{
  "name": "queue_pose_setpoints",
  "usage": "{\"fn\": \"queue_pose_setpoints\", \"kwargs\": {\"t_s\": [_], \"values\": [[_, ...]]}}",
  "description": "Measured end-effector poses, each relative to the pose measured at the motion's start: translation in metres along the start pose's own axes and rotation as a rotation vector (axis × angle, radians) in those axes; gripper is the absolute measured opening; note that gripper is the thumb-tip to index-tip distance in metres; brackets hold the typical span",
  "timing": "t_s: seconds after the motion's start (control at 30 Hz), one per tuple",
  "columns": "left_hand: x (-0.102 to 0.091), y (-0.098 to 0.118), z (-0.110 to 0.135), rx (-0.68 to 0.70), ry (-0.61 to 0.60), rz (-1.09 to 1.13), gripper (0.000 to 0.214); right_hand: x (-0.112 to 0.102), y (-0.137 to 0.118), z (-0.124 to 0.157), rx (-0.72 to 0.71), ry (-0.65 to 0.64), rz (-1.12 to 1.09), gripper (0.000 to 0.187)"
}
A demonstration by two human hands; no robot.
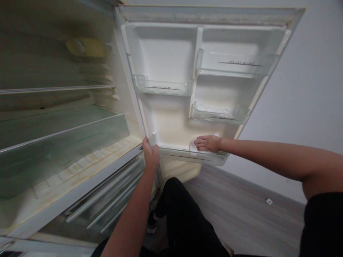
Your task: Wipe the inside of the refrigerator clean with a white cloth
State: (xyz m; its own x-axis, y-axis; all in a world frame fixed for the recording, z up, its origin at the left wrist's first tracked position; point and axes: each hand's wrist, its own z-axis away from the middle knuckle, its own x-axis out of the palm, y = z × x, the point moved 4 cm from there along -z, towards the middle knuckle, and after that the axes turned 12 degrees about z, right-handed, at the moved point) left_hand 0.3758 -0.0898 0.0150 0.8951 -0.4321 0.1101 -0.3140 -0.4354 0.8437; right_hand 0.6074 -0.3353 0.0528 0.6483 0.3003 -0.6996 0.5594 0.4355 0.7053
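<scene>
My right hand (207, 143) lies with fingers together over a white cloth (192, 145), pressing it into the lowest door bin (198, 157), near its right end. At the hinge side, my left hand (151, 154) grips the left end of that same clear bin, thumb and fingers around its corner. The open refrigerator door (171, 123) has a white inner lining with some yellowish staining. Part of the cloth is hidden beneath my right hand.
Higher door bins (163, 87) hang above my hands. To the left is the stained refrigerator compartment with a glass shelf (53, 87) and a clear drawer (66, 142). Below it, a lower compartment (107, 200) shows several rails. A small white item (268, 201) lies on the floor by the wall.
</scene>
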Motion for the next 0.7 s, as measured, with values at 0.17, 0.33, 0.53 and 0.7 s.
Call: {"fn": "queue_pose_setpoints", "kwargs": {"t_s": [0.17, 0.33, 0.53, 0.7], "values": [[0.001, 0.0, 0.003, 0.007, -0.001, -0.004, 0.07, 0.01, -0.009, -0.009, 0.056, 0.088, 0.156, 0.037], [0.001, -0.002, 0.005, 0.039, 0.005, 0.004, 0.069, 0.006, -0.003, -0.054, 0.039, 0.1, 0.207, 0.035], [0.0, -0.003, 0.005, 0.049, 0.015, -0.01, 0.065, -0.031, 0.029, -0.143, 0.133, -0.009, 0.172, 0.034], [-0.002, -0.003, 0.002, 0.043, 0.011, 0.013, 0.062, -0.069, 0.053, -0.197, 0.311, 0.055, 0.228, 0.041]]}}
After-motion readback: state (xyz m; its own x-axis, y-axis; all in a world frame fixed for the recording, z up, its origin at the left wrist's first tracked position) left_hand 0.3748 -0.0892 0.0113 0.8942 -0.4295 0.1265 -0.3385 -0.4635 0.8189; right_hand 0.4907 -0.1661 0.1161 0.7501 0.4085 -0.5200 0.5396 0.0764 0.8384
